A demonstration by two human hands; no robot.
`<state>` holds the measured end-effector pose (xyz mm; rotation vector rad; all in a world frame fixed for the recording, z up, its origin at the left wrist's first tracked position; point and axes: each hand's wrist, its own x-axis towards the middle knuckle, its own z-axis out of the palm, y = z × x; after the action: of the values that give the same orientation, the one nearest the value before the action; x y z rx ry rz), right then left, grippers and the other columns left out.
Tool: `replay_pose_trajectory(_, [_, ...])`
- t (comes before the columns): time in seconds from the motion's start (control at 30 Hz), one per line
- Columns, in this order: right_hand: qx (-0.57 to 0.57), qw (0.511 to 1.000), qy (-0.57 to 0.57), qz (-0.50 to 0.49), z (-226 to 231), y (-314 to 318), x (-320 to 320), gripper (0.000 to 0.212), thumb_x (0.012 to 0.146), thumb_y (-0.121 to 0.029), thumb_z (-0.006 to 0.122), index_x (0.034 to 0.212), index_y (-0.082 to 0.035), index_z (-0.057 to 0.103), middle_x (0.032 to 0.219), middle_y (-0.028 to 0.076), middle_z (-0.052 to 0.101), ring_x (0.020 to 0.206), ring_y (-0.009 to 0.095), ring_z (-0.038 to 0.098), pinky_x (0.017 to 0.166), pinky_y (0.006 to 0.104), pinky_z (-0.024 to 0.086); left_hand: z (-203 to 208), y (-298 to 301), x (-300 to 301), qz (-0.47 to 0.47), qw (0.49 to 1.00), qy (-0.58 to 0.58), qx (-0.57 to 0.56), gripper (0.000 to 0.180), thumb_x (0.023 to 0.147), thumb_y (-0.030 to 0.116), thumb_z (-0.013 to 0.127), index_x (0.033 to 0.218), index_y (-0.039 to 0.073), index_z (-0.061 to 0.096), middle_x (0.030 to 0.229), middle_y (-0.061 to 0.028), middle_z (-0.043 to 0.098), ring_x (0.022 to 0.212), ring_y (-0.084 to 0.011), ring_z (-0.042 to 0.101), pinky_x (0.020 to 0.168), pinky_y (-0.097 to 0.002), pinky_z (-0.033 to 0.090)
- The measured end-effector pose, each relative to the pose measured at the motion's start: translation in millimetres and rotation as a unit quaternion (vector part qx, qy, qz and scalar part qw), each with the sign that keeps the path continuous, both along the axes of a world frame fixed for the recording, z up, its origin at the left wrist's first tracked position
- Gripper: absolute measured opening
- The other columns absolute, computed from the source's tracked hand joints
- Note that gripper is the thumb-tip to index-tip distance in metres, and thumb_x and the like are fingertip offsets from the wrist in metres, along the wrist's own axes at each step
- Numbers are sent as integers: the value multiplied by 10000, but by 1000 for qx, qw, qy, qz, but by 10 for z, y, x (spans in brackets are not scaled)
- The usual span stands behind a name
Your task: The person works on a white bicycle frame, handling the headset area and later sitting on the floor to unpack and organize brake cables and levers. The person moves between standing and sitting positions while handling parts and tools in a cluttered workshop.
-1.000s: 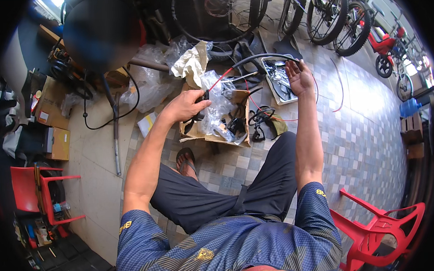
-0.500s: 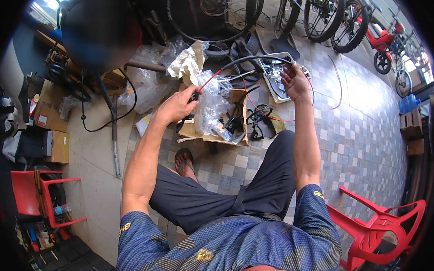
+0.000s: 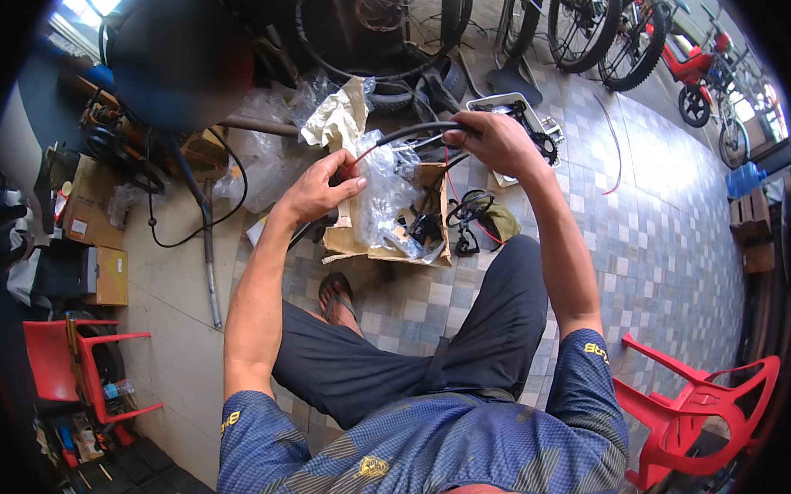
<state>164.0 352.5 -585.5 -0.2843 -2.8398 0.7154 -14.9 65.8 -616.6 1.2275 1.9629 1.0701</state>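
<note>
Black tube (image 3: 419, 129) with a red cable (image 3: 367, 154) at its left end, held in an arc above an open cardboard box (image 3: 347, 243), in front of a person seated with knees apart. The right hand (image 3: 501, 143) curls over the tube's right end, gripping it from above. The left hand (image 3: 322, 187) pinches the cable between thumb and fingers; what its palm covers is hidden. Holding both ends, well apart, probably keeps the springy length under control. The box sits before the knees, seemingly to keep parts within easy reach; clear plastic wrapping (image 3: 381, 200) and dark pieces fill it. Behind the right hand, a white tray (image 3: 504, 181) appears to keep metal parts together on the tiled floor (image 3: 623, 265).
</note>
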Motion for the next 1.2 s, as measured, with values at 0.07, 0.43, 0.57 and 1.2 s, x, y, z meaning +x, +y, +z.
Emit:
replay_pose_trajectory(0.07, [-10,997,69,27,44,-87,12,348,962,-419,660,1060,-87,700,859,179,684,823,397,645,718,453,492,37,47,68,-7,997,-73,2,306,983,337,670,934,50,574,819,19,537,768,-92,479,723,-264,438])
replay_pose_trajectory(0.43, [-111,982,135,-66,174,655,756,237,1021,-273,627,1044,-45,691,776,63,660,710,136,583,639,314,456,-199,-680,-989,280,940,-86,175,357,1006,458,629,989,102,653,634,81,404,514,-24,390,459,-210,331])
replay_pose_trajectory(0.57, [-95,979,153,-97,-5,1434,1427,310,1027,-294,637,957,5,681,763,-25,587,735,64,475,652,239,408,-547,-1564,-1456,539,826,-52,155,528,993,574,583,1136,75,675,629,67,375,494,-47,355,422,-242,289])
replay_pose_trajectory(1.2, [65,939,-24,-336,355,1801,2743,447,969,-463,679,889,-24,689,583,-18,391,577,99,312,532,337,262,-1778,-1048,-1620,412,870,174,-207,351,1041,387,489,970,105,686,795,-105,714,872,-284,712,761,-448,517])
